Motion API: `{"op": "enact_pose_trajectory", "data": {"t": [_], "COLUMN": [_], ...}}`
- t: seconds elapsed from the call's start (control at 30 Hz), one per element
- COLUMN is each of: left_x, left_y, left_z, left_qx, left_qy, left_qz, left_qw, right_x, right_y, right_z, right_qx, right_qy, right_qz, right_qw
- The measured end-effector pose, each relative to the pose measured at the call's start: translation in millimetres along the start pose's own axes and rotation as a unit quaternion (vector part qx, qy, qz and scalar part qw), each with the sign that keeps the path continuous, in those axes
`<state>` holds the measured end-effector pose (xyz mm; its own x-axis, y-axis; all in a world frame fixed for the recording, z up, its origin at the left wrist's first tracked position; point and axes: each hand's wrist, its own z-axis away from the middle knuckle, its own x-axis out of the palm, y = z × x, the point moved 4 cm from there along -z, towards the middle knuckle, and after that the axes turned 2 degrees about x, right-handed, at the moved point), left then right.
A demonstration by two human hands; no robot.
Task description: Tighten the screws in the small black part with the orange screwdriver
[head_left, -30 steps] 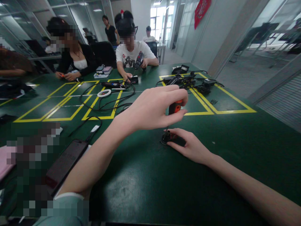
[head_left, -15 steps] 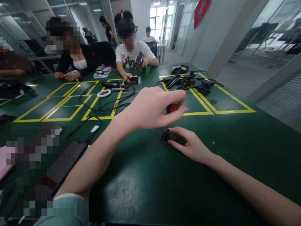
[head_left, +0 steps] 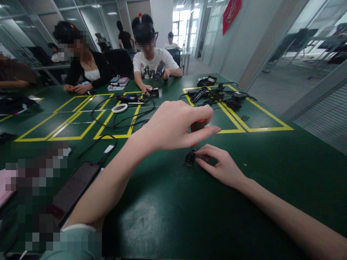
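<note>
My left hand is wrapped from above around the red-and-black handle of a screwdriver, which points down. Its tip meets a small black plastic part with an upright post, standing on the green table; the exact contact is too small to make out. From the right, the thumb and fingers of my right hand pinch the edge of that part and steady it against the tabletop.
Left of my forearm lies a phone with a cable. Yellow tape marks rectangles on the table. Black cables and devices lie at the back right. A white ring sits among cables. Across the table, a person holds a power drill.
The screwdriver handle has turned within my left fingers, and the thumb has slid slightly right. My right fingers have shifted a little on the black part, which stays in place.
</note>
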<state>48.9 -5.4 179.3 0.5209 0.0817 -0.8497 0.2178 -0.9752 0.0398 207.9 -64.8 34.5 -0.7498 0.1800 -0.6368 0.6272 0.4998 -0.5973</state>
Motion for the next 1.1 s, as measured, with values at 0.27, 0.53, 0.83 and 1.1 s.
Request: {"op": "enact_pose_trajectory", "data": {"t": [0.27, 0.53, 0.83, 1.1], "left_x": [-0.7, 1.1, 3.0, 1.0], "left_y": [2.0, 2.4, -0.6, 2.5], "left_z": [-1.0, -0.8, -1.3, -1.4], "left_qx": [0.015, 0.006, -0.007, -0.011], "left_qy": [0.014, -0.010, -0.023, -0.034], "left_qz": [-0.004, 0.006, 0.015, 0.021], "left_qw": [1.000, 1.000, 1.000, 0.999], "right_x": [-1.5, -1.6, -1.0, -0.4], "right_y": [-3.7, -4.5, -5.3, -3.7], "right_z": [-0.7, -0.6, -0.5, -0.8], "right_qx": [-0.002, -0.012, 0.001, 0.004], "right_qy": [-0.007, -0.007, -0.022, -0.024], "right_qz": [-0.010, -0.013, -0.014, -0.015], "right_qw": [1.000, 1.000, 1.000, 1.000]}}
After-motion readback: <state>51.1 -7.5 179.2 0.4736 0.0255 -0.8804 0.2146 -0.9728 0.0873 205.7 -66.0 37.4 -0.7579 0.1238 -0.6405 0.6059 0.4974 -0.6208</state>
